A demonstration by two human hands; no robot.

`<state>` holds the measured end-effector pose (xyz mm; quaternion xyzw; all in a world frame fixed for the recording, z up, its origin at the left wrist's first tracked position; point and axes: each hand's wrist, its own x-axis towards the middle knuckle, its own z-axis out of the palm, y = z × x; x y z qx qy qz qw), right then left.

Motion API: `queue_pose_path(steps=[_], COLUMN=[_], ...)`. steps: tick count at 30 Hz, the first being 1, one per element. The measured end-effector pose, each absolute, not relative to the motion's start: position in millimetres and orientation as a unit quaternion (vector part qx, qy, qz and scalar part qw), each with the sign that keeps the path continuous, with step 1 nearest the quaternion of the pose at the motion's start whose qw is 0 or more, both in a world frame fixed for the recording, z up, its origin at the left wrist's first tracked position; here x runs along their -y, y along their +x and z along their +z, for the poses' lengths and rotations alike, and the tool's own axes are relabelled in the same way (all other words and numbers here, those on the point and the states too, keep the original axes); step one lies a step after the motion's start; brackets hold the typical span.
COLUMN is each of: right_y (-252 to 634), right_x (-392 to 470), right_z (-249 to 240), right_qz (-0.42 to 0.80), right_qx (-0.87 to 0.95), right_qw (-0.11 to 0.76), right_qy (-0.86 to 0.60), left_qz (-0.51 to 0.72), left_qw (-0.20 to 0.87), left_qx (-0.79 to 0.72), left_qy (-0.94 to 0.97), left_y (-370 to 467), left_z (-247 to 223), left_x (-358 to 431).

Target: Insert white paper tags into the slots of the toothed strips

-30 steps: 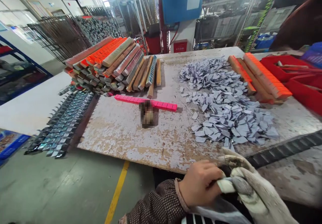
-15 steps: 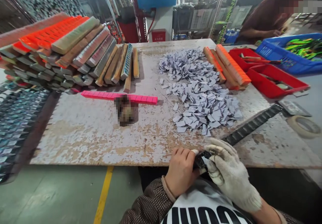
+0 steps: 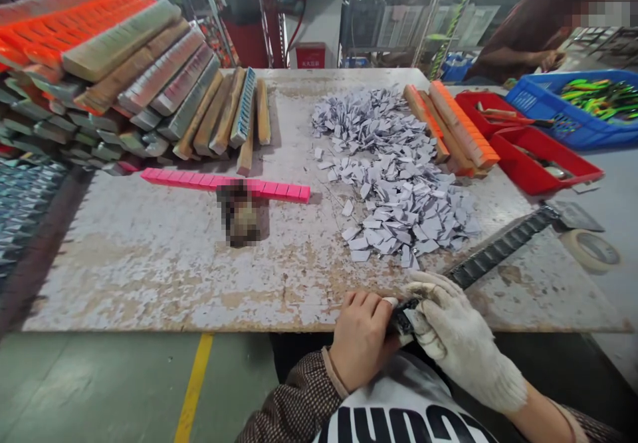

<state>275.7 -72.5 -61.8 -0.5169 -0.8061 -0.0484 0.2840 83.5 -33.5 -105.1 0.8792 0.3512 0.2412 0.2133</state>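
Note:
My left hand [image 3: 363, 329], bare with a white wrap on one finger, curls round the near end of a black slotted bar [image 3: 498, 247] at the table's front edge. The bar slants away to the right, partly hidden under my right hand [image 3: 451, 327], which wears a white knitted glove. Its thumb and fingers are closed on a small pale flat chip [image 3: 411, 315] against the bar's end. Whether the chip sits in a slot cannot be made out. Just beyond my hands spreads a heap of similar chips [image 3: 399, 171].
Slotted and wooden bars [image 3: 124, 64] are stacked at the left, near a pink bar [image 3: 199, 180] and a blurred-out object [image 3: 239, 214]. Orange bars [image 3: 463, 127], red trays [image 3: 548, 180], a blue basket [image 3: 528, 107] and a tape roll [image 3: 593, 250] stand right. A person [image 3: 528, 38] sits beyond.
The view has shifted slightly, moving the left stack outward and up. My right wrist has swung a little to the right; both hands stay closed at the bar's end.

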Motion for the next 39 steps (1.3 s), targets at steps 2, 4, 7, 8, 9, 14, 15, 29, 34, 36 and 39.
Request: queue_pose_path(steps=[2, 4, 7, 8, 9, 14, 15, 29, 34, 36, 39], right_y=[273, 269, 264, 264, 263, 267, 269, 303, 313, 317, 322], right_x=[73, 75, 75, 75, 73, 67, 67, 90, 96, 97, 98], right_z=[-61, -60, -57, -56, -55, -61, -63, -59, -64, -64, -65], right_qz=[-0.056, -0.062, -0.066, -0.064, -0.062, -0.042, -0.039, 0.021, 0.016, 0.013, 0.006], right_qx=[0.804, 0.802, 0.805, 0.808, 0.811, 0.822, 0.822, 0.696, 0.665, 0.655, 0.643], right_qw=[0.282, 0.273, 0.243, 0.232, 0.222, 0.202, 0.214, 0.386, 0.408, 0.411, 0.419], right_qy=[-0.521, -0.528, -0.538, -0.539, -0.538, -0.532, -0.526, -0.605, -0.626, -0.634, -0.641], left_qz=[0.242, 0.243, 0.24, 0.235, 0.23, 0.206, 0.201, 0.099, 0.087, 0.092, 0.107], left_qw=[0.212, 0.213, 0.219, 0.223, 0.228, 0.242, 0.244, 0.092, 0.095, 0.107, 0.125], left_qx=[-0.353, -0.352, -0.353, -0.355, -0.357, -0.35, -0.347, -0.464, -0.464, -0.462, -0.466], left_qy=[0.879, 0.879, 0.877, 0.877, 0.876, 0.881, 0.883, 0.875, 0.877, 0.876, 0.869], left_y=[84, 84, 83, 83, 83, 82, 81, 70, 78, 77, 74], left_z=[-105, -105, -104, -104, -103, -102, -101, -62, -61, -61, -62], left_x=[34, 34, 34, 34, 34, 33, 33, -54, -64, -64, -64])
